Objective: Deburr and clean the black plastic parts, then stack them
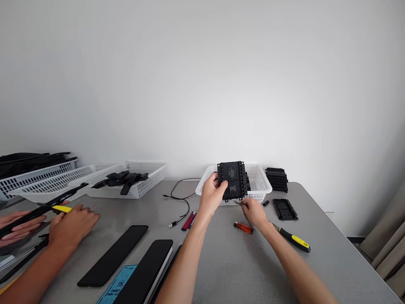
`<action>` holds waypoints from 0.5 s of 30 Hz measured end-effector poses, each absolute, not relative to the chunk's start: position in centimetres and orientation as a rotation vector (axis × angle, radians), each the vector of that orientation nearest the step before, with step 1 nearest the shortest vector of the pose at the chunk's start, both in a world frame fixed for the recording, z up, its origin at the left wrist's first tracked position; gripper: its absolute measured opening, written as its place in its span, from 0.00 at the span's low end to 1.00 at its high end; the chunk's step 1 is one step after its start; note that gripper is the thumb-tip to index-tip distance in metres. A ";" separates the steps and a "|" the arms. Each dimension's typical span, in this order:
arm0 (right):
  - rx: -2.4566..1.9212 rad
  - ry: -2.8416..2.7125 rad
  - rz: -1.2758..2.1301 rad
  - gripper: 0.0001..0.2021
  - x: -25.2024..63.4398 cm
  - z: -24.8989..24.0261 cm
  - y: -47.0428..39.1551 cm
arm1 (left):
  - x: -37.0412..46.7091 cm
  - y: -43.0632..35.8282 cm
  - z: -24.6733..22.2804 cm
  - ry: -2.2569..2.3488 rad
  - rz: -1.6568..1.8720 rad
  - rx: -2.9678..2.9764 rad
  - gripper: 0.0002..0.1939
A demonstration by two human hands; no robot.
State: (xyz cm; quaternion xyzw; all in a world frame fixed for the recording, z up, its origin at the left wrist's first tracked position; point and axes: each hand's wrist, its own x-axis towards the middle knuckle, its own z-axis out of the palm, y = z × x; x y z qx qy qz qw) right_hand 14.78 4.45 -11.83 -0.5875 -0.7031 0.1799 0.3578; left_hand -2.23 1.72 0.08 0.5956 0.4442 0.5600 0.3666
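Note:
In my left hand [212,192] is a black ribbed plastic panel [231,179] with toothed side edges, held upright and slightly tilted above the white basket. The thumb lies across its face. My right hand [253,211] is closed in a pinch just below the panel's lower right corner. A thin greyish tip shows at its fingers, too small to name. Behind the panel, the white basket [264,185] holds more black pieces. An orange lighter [243,228] lies below my right hand, and a black-and-yellow handled tool [295,240] rests partly behind my right forearm.
Stacked black panels [276,179] and a single panel [284,209] lie right. A USB cable [186,207] and red lighter [188,221] lie left of my arm, near long black slabs [115,255]. A co-worker's hand [71,226] holds a yellow tool beside another basket [155,173].

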 end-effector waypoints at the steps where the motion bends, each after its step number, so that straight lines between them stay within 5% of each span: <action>1: -1.485 -1.774 0.470 0.12 15.6 -10.8 4.5 | -2.2 1.6 0.3 1.156 1.459 1.515 0.15; 6: -1.272 -1.366 0.451 0.27 18.1 -6.2 3.1 | -2.1 1.4 0.5 1.239 1.432 1.532 0.10; 10: -0.936 -1.308 0.554 0.25 16.5 -4.8 1.0 | -1.5 1.6 -0.4 1.179 1.424 1.619 0.11; 15: -0.973 -1.415 0.389 0.25 14.9 -4.5 -0.2 | -1.0 1.4 -0.7 0.931 1.335 1.439 0.24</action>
